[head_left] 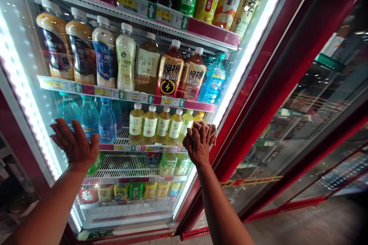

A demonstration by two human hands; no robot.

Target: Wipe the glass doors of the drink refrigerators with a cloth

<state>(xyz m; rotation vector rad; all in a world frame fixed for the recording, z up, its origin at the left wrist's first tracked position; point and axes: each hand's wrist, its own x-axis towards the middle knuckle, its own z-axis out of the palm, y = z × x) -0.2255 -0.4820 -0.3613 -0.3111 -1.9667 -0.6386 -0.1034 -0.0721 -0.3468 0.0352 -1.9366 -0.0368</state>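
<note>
My left hand (77,145) is raised at the left of a lit drinks cooler, its fingers apart and nothing in it. Blue bottles (89,113) on a middle shelf show just behind it. On the right, my right hand (198,148) has its fingers over a crumpled brownish cloth (212,132). That cloth lies in front of the shelf's right end, near the red cooler frame (219,149), and covers part of a bottle with an orange cap (199,115). Whether the cloth touches glass cannot be made out.
Small tea bottles (149,126) stand in a row between my hands. Larger bottles (126,59) fill the shelf above, fronted by a price strip (100,92). Packs and bottles sit on lower shelves. Further red-framed glass doors (258,153) run along the right, above a grey floor (304,226).
</note>
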